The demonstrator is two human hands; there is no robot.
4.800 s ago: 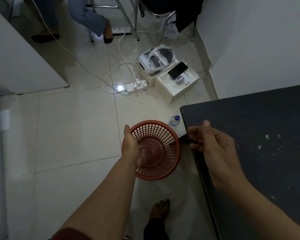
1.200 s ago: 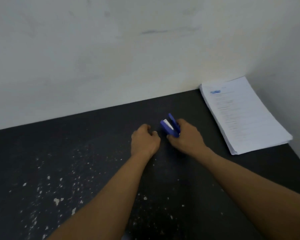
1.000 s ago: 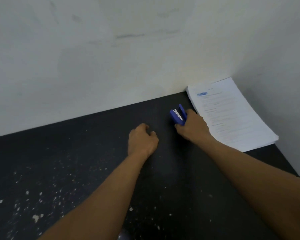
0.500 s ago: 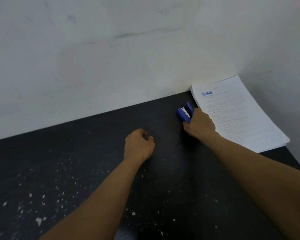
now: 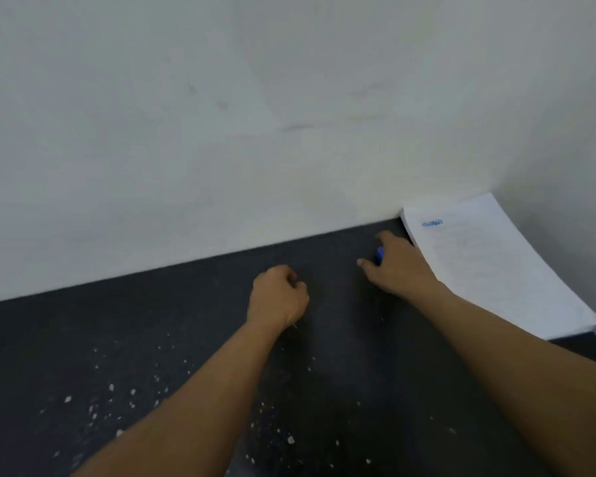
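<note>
**Blue stapler, one, on dark table beside paper stack**

Stapler [image 5: 379,255]: blue. Only a small sliver is seen, the rest being covered by the right hand [image 5: 398,271], just left of the paper stack [image 5: 489,270]. The right hand is laid over it with thumb and forefinger spread; whether it is gripped cannot be told. Left hand [image 5: 277,299]: curled into a fist with nothing seen in it, rested on the table [image 5: 83,339] further left of the stack. Counted: one stapler, one stack, two hands. The stack is set in the corner, against the wall [image 5: 255,132], which meets the table's far edge. Wide speckled tabletop is seen left of the stack
</note>
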